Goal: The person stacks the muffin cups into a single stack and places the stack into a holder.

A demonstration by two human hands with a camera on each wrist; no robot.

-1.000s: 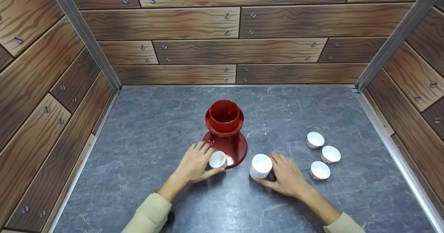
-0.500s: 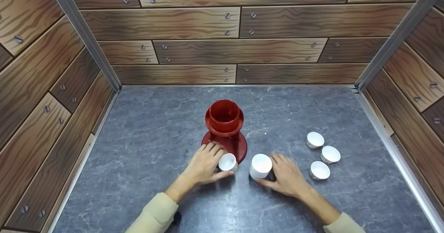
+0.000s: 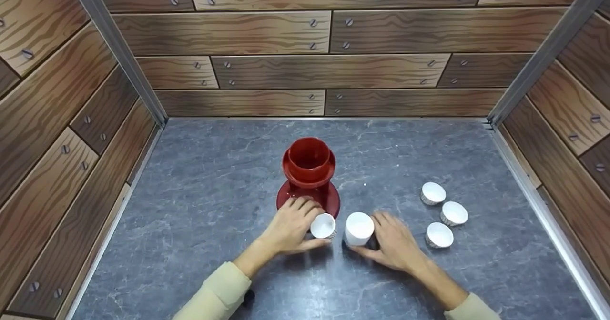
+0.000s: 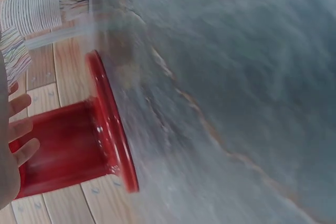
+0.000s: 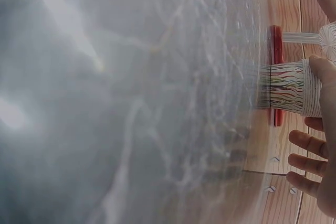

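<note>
White cup (image 3: 323,226) is gripped by your left hand (image 3: 291,227), raised at lower centre, beside the stack (image 3: 358,230) your right hand (image 3: 394,242) grips, probably to steady it.

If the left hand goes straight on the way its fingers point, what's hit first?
Likely the red stand: in the head view, the left hand, cup in its grip, already overlaps the stand's base. Depth is unclear, so contact timing is a guess.
</note>
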